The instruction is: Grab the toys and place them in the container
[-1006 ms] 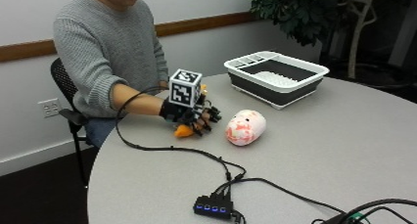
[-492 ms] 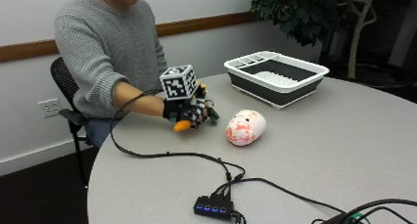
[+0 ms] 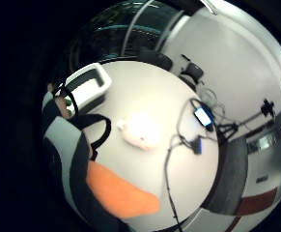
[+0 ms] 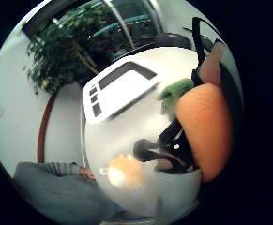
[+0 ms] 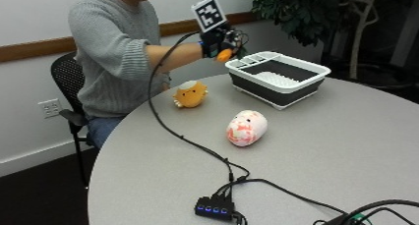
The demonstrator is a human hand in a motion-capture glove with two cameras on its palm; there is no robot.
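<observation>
The orange carrot toy (image 5: pixel 224 54), with green leaves showing in the thumb-side palm view, has gone from table level beside the pink plush toy (image 5: pixel 246 127) to high in the air near the left end of the white-rimmed dish-rack container (image 5: pixel 278 77); a second orange plush toy (image 5: pixel 190 94), earlier hidden under the hand, now sits uncovered on the grey round table (image 5: pixel 340 151). The gloved right hand (image 5: pixel 219 42) has its fingers curled round the carrot, the arm stretched up and forward from the seated person's shoulder.
</observation>
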